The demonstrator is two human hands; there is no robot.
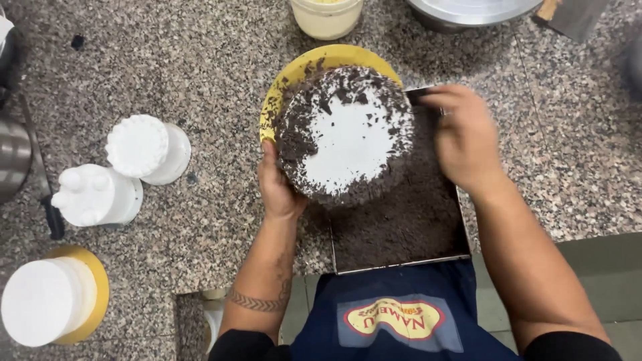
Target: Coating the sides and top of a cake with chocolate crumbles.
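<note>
- Left hand [277, 190] gripped the white cake [348, 137] from below, tilted over the tray [401, 227] of chocolate shavings.
- Right hand [465, 137], fingers curled, pressed the cake's right side.

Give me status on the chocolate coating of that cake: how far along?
Done: the cake's rim and sides carry dark chocolate shavings. In hand: the left hand holds the cake on its yellow board, tilted over the tray of shavings, while the right hand works at its right side. Left: the middle of the top is bare white. Three plain white cakes stand to the left without shavings.
</note>
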